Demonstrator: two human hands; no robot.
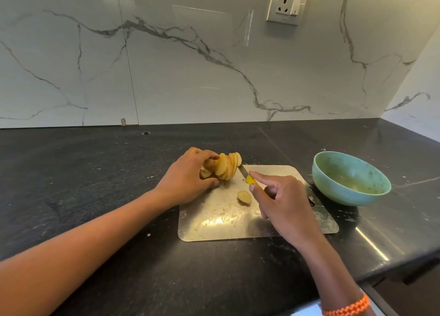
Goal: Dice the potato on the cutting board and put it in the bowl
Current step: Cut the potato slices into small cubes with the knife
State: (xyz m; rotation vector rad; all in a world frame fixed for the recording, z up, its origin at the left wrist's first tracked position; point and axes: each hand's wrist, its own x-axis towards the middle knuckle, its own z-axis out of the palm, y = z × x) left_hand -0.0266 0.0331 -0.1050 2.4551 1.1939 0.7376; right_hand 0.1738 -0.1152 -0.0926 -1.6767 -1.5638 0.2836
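No text, label, brand, number or sign could be read anywhere in the view.

A home kitchen — black stone counter (pixel 95 173), marble-look backsplash (pixel 190 66), wall socket (pixel 287 4).

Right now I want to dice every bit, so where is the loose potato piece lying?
In the head view the loose potato piece lies on the cutting board, just left of the right hand and nearer the camera than the sliced potato.
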